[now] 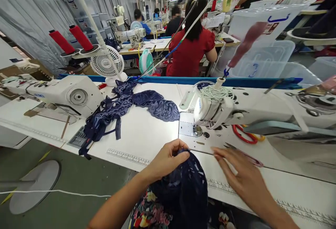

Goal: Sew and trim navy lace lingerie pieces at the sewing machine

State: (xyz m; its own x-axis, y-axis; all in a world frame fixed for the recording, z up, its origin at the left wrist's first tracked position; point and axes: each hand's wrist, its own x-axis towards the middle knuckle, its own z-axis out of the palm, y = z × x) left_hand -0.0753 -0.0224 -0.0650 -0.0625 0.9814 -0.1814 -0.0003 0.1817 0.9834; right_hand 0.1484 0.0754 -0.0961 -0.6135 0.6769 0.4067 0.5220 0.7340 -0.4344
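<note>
The left hand (170, 159) is pinching the cloth (193, 178) at the bench's (149, 134) front edge, apparently positioning it; the right hand (243, 176) is hovering rightward, its hold unclear. Proceeding calls for steadying the cloth.

- Two red thread cones (62, 42): far left.
- White fan (103, 64): right of the cones.
- Green fan (146, 62): farther right.
- Person in red (183, 56): far, back turned.
- Clear bins (273, 59): far right.
</note>
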